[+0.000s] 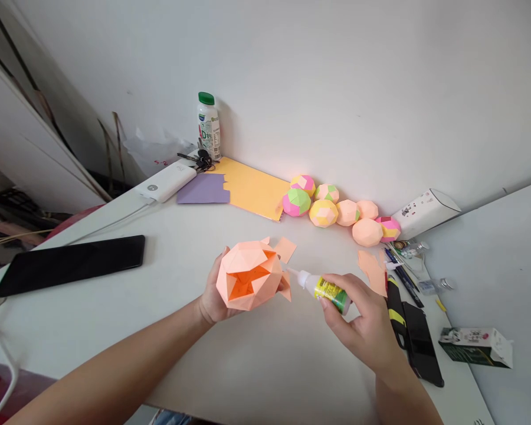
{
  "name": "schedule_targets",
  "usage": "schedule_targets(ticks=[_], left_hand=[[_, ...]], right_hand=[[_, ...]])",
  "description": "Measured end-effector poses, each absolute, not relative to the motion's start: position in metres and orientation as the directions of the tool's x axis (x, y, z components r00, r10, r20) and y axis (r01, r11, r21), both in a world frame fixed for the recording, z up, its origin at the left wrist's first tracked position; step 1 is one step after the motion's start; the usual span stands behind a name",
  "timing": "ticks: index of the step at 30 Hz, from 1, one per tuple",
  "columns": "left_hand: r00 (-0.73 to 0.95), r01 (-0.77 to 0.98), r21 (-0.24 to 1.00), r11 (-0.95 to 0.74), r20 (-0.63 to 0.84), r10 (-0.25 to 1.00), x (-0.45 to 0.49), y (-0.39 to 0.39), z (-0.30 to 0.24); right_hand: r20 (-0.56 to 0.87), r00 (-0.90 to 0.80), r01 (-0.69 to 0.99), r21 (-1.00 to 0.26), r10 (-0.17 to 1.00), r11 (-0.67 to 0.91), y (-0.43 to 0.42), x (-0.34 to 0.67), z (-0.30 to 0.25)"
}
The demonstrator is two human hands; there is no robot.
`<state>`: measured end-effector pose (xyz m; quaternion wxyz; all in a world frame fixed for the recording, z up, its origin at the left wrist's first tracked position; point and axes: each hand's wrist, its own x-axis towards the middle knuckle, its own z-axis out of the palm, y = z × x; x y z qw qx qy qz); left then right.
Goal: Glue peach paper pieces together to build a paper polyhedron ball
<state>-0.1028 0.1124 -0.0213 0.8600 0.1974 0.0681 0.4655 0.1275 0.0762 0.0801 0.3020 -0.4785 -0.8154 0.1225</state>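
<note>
My left hand is wrapped round a peach faceted paper ball, with an opening in its side that shows a deeper orange inside. Loose flaps stick out at the ball's right edge. Between the thumb and fingers of my right hand is a small glue bottle with a yellow and green label. The bottle is tilted, its thin nozzle pointing left at the ball's flaps; whether it touches them I cannot tell. Just behind the ball is a peach paper piece.
Several coloured paper balls line the wall beside yellow card and purple paper. At left are a black tablet-like device, white power bank and bottle. A cutter, phone and box lie right.
</note>
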Motion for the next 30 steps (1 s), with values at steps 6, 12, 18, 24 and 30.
schedule_targets(ticks=[6, 12, 18, 24, 30], left_hand=[[0.558, -0.765, 0.46, 0.451, 0.124, 0.82, -0.102, 0.114, -0.014], [0.536, -0.779, 0.442, 0.444, 0.103, 0.838, -0.101, 0.112, -0.009], [0.505, -0.806, 0.392, 0.443, 0.068, 0.86, -0.103, 0.111, -0.014], [0.481, -0.835, 0.303, 0.459, -0.002, 0.877, -0.103, 0.109, -0.02], [0.506, -0.828, 0.277, 0.488, -0.004, 0.862, -0.103, 0.11, -0.02]], right_hand=[[0.472, -0.328, 0.654, -0.511, 0.818, 0.558, 0.075, 0.128, 0.084], [0.484, -0.371, 0.615, -0.511, 0.793, 0.6, 0.076, 0.128, 0.084], [0.476, -0.436, 0.621, -0.455, 0.764, 0.638, 0.075, 0.127, 0.082], [0.455, -0.498, 0.609, -0.423, 0.738, 0.671, 0.074, 0.133, 0.08], [0.456, -0.517, 0.599, -0.413, 0.725, 0.687, 0.074, 0.137, 0.079]])
